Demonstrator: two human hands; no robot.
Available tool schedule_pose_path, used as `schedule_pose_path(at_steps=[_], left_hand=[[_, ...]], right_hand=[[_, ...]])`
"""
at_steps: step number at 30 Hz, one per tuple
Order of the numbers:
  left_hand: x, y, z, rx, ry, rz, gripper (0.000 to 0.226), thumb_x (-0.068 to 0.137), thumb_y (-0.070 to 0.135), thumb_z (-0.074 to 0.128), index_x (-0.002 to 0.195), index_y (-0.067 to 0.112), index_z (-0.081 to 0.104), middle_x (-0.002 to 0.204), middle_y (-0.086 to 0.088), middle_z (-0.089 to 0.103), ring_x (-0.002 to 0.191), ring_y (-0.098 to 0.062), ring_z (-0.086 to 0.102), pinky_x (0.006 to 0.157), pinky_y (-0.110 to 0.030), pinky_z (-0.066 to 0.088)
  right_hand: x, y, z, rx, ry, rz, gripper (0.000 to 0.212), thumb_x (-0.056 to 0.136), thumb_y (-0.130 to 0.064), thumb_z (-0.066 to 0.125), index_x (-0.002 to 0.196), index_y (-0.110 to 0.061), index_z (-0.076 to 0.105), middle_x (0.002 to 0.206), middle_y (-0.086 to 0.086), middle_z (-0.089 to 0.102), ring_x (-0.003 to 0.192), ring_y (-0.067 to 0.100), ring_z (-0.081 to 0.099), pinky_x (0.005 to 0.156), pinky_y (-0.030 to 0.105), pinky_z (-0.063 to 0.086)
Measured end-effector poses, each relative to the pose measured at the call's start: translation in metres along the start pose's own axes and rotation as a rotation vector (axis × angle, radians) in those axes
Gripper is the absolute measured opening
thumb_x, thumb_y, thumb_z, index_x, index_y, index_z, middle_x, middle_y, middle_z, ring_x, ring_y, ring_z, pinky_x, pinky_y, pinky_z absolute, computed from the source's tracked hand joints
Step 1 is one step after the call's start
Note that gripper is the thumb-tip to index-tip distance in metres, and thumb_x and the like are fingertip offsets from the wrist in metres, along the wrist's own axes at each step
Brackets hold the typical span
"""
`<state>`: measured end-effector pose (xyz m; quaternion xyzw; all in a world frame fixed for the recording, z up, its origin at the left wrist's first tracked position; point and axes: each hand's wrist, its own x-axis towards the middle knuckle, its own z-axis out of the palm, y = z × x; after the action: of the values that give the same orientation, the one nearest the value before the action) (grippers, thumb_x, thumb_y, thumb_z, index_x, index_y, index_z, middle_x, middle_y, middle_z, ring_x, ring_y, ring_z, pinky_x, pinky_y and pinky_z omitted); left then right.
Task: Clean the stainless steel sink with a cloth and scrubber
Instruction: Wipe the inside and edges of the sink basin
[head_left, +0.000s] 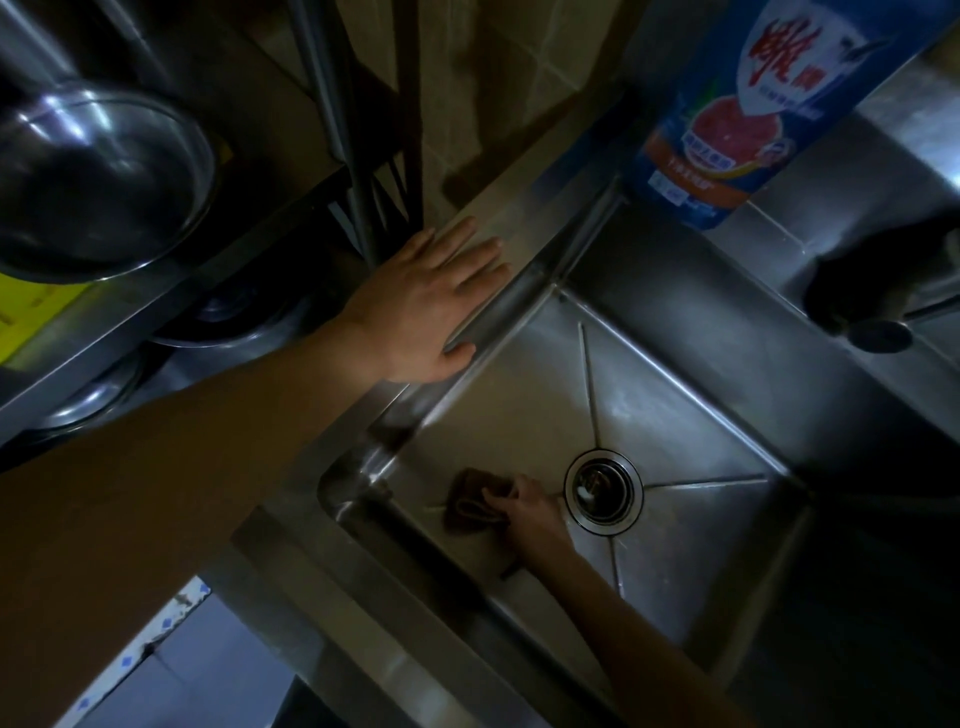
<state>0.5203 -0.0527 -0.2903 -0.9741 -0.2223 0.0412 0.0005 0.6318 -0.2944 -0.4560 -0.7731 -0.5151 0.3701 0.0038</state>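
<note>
Left forearm fills the near lower left, bare, reaching up to the left hand, which lies flat with fingers straight and spread on the stainless steel sink rim, thumb hooked just over the inner edge. Holds nothing.

Right hand is down on the sink floor, fingers curled round a brown cloth, pressing it against the steel just left of the drain. Cloth looks folded or bunched, soft, dark brown; a scrap of it trails near the wrist.

Sink basin is square, brushed steel, with pressed creases running from the corners to the round drain; the drain has a chrome ring and something pale inside, too dim to tell.

Blue detergent bottle stands on the far rim at the basin corner, label with large red Chinese characters on white, a pink grapefruit picture and an orange band; small print unreadable.

Far left, a round polished steel bowl sits on a metal rack, more steel bowls on the shelf below. Something yellow under the bowl. Scene is dim.
</note>
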Motion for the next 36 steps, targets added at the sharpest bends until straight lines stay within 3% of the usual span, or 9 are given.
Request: schedule_pose_path(at_steps=[2,4,7,10,15,23,31,36], left_hand=[[0.001,0.001,0.0,0.002,-0.005,0.001,0.082,0.083,0.052,0.048,0.149,0.018,0.015,0.158,-0.006,0.011,0.146,-0.029,0.0,0.115,-0.045,0.01],[0.001,0.002,-0.001,0.0,-0.006,0.002,0.082,0.083,0.052,0.048,0.149,0.018,0.014,0.158,-0.006,0.01,0.146,-0.029,0.0,0.115,-0.046,0.01],[0.001,0.001,0.0,0.002,-0.003,-0.003,0.083,0.082,0.052,0.048,0.149,0.018,0.014,0.158,-0.006,0.01,0.146,-0.029,0.0,0.115,-0.046,0.01],[0.001,0.001,0.0,0.009,-0.01,-0.003,0.083,0.082,0.053,0.047,0.149,0.019,0.013,0.158,-0.005,0.009,0.146,-0.028,-0.001,0.115,-0.045,0.009],[0.001,0.001,-0.001,-0.005,0.01,-0.002,0.081,0.082,0.05,0.05,0.149,0.019,0.016,0.157,-0.006,0.013,0.145,-0.028,0.003,0.115,-0.044,0.01],[0.001,0.002,-0.001,0.017,-0.002,0.002,0.083,0.082,0.052,0.049,0.149,0.018,0.014,0.158,-0.006,0.011,0.145,-0.029,0.002,0.115,-0.044,0.009],[0.0,0.003,-0.001,0.017,-0.011,-0.012,0.08,0.084,0.052,0.046,0.149,0.019,0.012,0.158,-0.006,0.009,0.146,-0.028,-0.001,0.116,-0.044,0.008],[-0.016,0.007,-0.003,-0.015,-0.015,-0.036,0.078,0.084,0.048,0.051,0.148,0.016,0.021,0.156,-0.008,0.017,0.145,-0.03,0.007,0.115,-0.046,0.012]], right_hand=[[0.004,0.008,-0.011,0.001,0.001,0.063,0.01,0.088,-0.029,0.059,0.086,-0.019,0.059,0.095,0.008,0.054,0.093,0.026,0.052,0.081,0.035,0.041],[0.016,0.017,-0.021,-0.013,-0.02,0.066,0.031,0.091,-0.014,0.048,0.119,-0.017,0.061,0.112,0.011,0.05,0.106,0.028,0.049,0.086,0.031,0.039],[0.035,0.016,-0.04,-0.053,0.035,0.083,0.049,0.088,-0.003,0.045,0.134,-0.021,0.05,0.119,0.014,0.045,0.108,0.033,0.047,0.09,0.036,0.044],[0.06,0.013,-0.057,-0.076,0.08,0.096,0.048,0.09,-0.003,0.047,0.134,-0.02,0.05,0.121,0.014,0.043,0.107,0.032,0.049,0.093,0.039,0.045],[0.079,0.008,-0.066,0.064,0.196,0.284,0.038,0.09,-0.007,0.049,0.127,-0.015,0.055,0.122,0.012,0.047,0.103,0.03,0.054,0.083,0.034,0.045],[0.039,0.004,-0.022,0.049,0.031,0.128,0.051,0.081,-0.005,0.052,0.128,-0.024,0.057,0.116,0.013,0.049,0.108,0.033,0.049,0.091,0.031,0.042],[0.02,-0.004,-0.005,0.062,-0.021,0.12,0.046,0.082,-0.011,0.052,0.124,-0.029,0.059,0.118,0.01,0.052,0.11,0.031,0.051,0.092,0.033,0.045],[0.013,-0.01,-0.01,0.051,-0.066,0.123,0.039,0.09,-0.016,0.049,0.128,-0.025,0.055,0.123,0.011,0.048,0.114,0.032,0.05,0.094,0.034,0.043]])
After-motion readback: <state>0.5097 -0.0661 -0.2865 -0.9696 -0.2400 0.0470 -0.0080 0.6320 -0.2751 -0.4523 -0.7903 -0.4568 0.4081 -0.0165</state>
